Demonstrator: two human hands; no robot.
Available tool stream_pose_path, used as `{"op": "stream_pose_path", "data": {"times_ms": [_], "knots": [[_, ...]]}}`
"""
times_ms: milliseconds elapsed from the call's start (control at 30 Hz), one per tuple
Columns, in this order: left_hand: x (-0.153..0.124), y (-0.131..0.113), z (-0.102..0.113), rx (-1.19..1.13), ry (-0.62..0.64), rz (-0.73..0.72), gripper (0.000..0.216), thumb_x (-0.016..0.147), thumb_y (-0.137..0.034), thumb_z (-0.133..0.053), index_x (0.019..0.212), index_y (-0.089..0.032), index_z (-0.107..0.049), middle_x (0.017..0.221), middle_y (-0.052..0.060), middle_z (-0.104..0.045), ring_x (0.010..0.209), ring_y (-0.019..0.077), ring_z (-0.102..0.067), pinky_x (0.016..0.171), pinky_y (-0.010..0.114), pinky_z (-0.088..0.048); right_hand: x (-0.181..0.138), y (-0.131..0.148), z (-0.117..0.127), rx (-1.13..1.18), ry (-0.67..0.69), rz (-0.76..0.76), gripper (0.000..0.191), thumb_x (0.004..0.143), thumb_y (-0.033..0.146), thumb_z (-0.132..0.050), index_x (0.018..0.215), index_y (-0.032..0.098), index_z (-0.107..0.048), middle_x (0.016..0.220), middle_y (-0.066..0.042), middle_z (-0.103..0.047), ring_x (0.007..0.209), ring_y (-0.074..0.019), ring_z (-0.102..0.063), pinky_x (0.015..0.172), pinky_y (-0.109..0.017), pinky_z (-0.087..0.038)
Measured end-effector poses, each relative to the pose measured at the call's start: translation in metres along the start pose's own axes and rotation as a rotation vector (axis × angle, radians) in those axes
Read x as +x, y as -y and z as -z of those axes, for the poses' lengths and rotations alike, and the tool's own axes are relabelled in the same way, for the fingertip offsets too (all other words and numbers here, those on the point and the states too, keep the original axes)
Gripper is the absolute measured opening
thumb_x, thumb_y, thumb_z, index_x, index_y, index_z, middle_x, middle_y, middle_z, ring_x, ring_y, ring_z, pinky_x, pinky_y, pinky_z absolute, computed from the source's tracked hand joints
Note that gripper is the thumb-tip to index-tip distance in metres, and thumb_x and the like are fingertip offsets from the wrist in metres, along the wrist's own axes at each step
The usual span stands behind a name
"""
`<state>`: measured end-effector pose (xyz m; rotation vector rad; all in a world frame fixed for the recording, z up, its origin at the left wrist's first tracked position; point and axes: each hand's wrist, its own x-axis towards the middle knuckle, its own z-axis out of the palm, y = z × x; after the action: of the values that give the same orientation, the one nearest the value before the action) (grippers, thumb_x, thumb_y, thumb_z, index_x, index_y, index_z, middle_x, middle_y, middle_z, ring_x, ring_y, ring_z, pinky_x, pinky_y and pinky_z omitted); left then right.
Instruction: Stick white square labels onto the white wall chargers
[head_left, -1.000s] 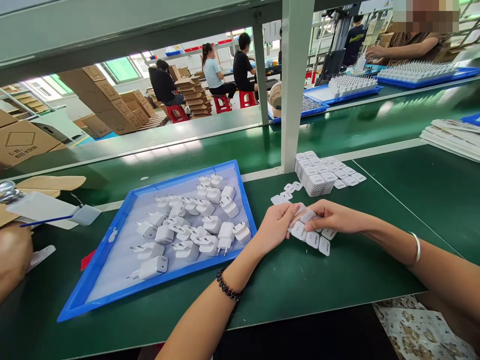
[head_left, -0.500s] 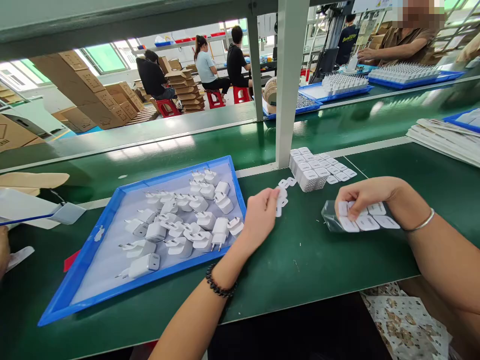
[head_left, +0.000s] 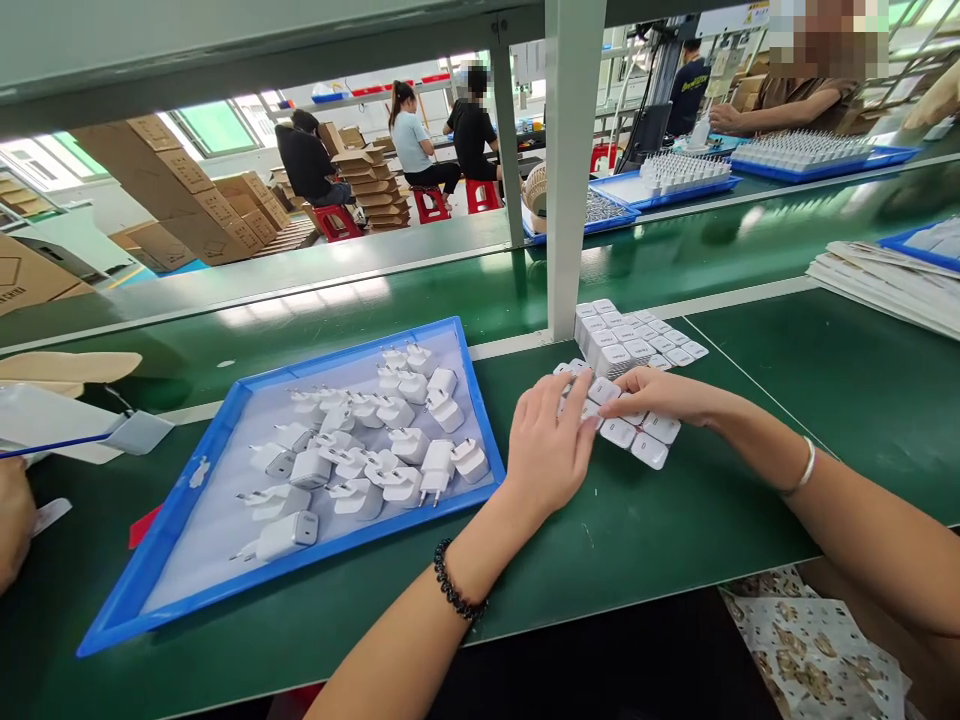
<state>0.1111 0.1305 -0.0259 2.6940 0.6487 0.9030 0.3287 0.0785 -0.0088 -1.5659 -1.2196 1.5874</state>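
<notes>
My right hand (head_left: 667, 395) pinches a sheet of white rounded-square labels (head_left: 649, 447) by its far edge, with small dark marks printed on each label. My left hand (head_left: 551, 430) lies with fingers stretched out over the left end of that sheet and over some loose white pieces, partly hiding them. Just beyond both hands stands a thick stack of similar label sheets (head_left: 611, 335), its right part spread out lower. Left of my left hand, a blue tray (head_left: 480, 420) holds many white plug adapters (head_left: 409, 445) with two metal pins each.
A grey post (head_left: 566, 180) rises behind the stack. At the left edge are another person's hand (head_left: 11, 515) and a white box-like item (head_left: 139, 432). Pale sheets (head_left: 885, 290) lie at the far right. Blue trays (head_left: 675, 185) and seated co-workers are across the bench.
My right hand has moved left with the label sheet, bringing it beside the loose pieces. My left hand has opened from a pinch and spread over them.
</notes>
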Motion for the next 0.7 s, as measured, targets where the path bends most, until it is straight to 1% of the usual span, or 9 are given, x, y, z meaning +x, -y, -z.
{"op": "stream_pose_path", "data": {"times_ms": [33, 100, 167, 233, 333, 400, 500, 600, 700], "knots": [[-0.001, -0.001, -0.001, -0.039, 0.027, -0.023, 0.050, 0.106, -0.037, -0.032, 0.147, -0.016, -0.050, 0.150, 0.017, -0.056, 0.144, 0.0318, -0.048, 0.117, 0.047, -0.039, 0.000, 0.001, -0.004, 0.013, 0.004, 0.026, 0.040, 0.072, 0.052, -0.086, 0.083, 0.016, -0.072, 0.073, -0.002, -0.070, 0.060, -0.0136, -0.062, 0.055, -0.025, -0.048], [-0.001, -0.001, -0.004, -0.140, 0.119, 0.008, 0.050, 0.107, -0.038, -0.030, 0.150, -0.018, -0.048, 0.159, 0.013, -0.048, 0.152, 0.0292, -0.039, 0.122, 0.047, -0.034, -0.001, 0.002, -0.010, 0.034, 0.017, 0.077, 0.040, 0.071, 0.050, -0.087, 0.084, 0.015, -0.072, 0.077, -0.003, -0.071, 0.066, -0.0146, -0.064, 0.060, -0.026, -0.049], [-0.001, 0.000, -0.007, -0.261, 0.215, 0.090, 0.052, 0.107, -0.039, -0.029, 0.151, -0.018, -0.045, 0.160, 0.013, -0.047, 0.152, 0.0277, -0.040, 0.123, 0.047, -0.034, -0.002, 0.004, -0.014, 0.046, 0.025, 0.121, 0.040, 0.069, 0.047, -0.088, 0.087, 0.014, -0.073, 0.080, -0.003, -0.072, 0.070, -0.0155, -0.064, 0.064, -0.027, -0.050], [0.000, 0.001, -0.007, -0.394, 0.284, 0.164, 0.052, 0.107, -0.041, -0.030, 0.151, -0.018, -0.047, 0.155, 0.013, -0.053, 0.144, 0.0281, -0.049, 0.119, 0.046, -0.037, -0.003, 0.006, -0.015, 0.050, 0.024, 0.158, 0.040, 0.067, 0.043, -0.090, 0.089, 0.014, -0.074, 0.082, -0.003, -0.073, 0.072, -0.0157, -0.064, 0.066, -0.027, -0.049], [0.002, 0.000, -0.005, -0.614, 0.317, 0.245, 0.048, 0.106, -0.045, -0.033, 0.138, -0.022, -0.059, 0.129, 0.009, -0.071, 0.116, 0.0253, -0.066, 0.103, 0.039, -0.048, -0.001, 0.006, -0.017, 0.046, 0.023, 0.204, 0.037, 0.068, 0.042, -0.089, 0.088, 0.013, -0.076, 0.078, -0.003, -0.071, 0.069, -0.0146, -0.060, 0.065, -0.027, -0.047], [0.003, -0.001, -0.004, -0.695, 0.301, 0.306, 0.043, 0.104, -0.047, -0.039, 0.124, -0.021, -0.067, 0.108, 0.006, -0.075, 0.095, 0.0214, -0.067, 0.088, 0.032, -0.049, 0.000, 0.005, -0.020, 0.043, 0.029, 0.226, 0.034, 0.069, 0.041, -0.088, 0.086, 0.013, -0.077, 0.074, -0.002, -0.069, 0.067, -0.0136, -0.057, 0.063, -0.027, -0.045], [0.002, -0.001, -0.003, -0.681, 0.259, 0.368, 0.036, 0.102, -0.045, -0.044, 0.098, -0.019, -0.068, 0.084, 0.002, -0.069, 0.076, 0.0163, -0.057, 0.073, 0.027, -0.041, 0.000, 0.002, -0.025, 0.044, 0.043, 0.252, 0.032, 0.071, 0.039, -0.087, 0.087, 0.014, -0.077, 0.072, -0.001, -0.066, 0.065, -0.0126, -0.055, 0.061, -0.026, -0.042], [0.001, 0.001, -0.005, -0.664, 0.240, 0.376, 0.046, 0.103, -0.047, -0.038, 0.071, -0.018, -0.054, 0.065, -0.001, -0.053, 0.064, 0.0128, -0.044, 0.065, 0.027, -0.034, -0.002, 0.001, -0.027, 0.033, 0.071, 0.267, 0.031, 0.073, 0.038, -0.085, 0.091, 0.014, -0.079, 0.078, -0.002, -0.069, 0.071, -0.0138, -0.057, 0.065, -0.026, -0.045], [0.001, 0.003, -0.007, -0.673, 0.233, 0.408, 0.052, 0.104, -0.051, -0.029, 0.066, -0.019, -0.042, 0.063, -0.002, -0.046, 0.062, 0.0120, -0.039, 0.062, 0.026, -0.033, -0.004, 0.002, -0.024, 0.023, 0.109, 0.263, 0.032, 0.074, 0.039, -0.085, 0.092, 0.014, -0.080, 0.087, -0.005, -0.072, 0.076, -0.0160, -0.061, 0.069, -0.027, -0.048]]}}
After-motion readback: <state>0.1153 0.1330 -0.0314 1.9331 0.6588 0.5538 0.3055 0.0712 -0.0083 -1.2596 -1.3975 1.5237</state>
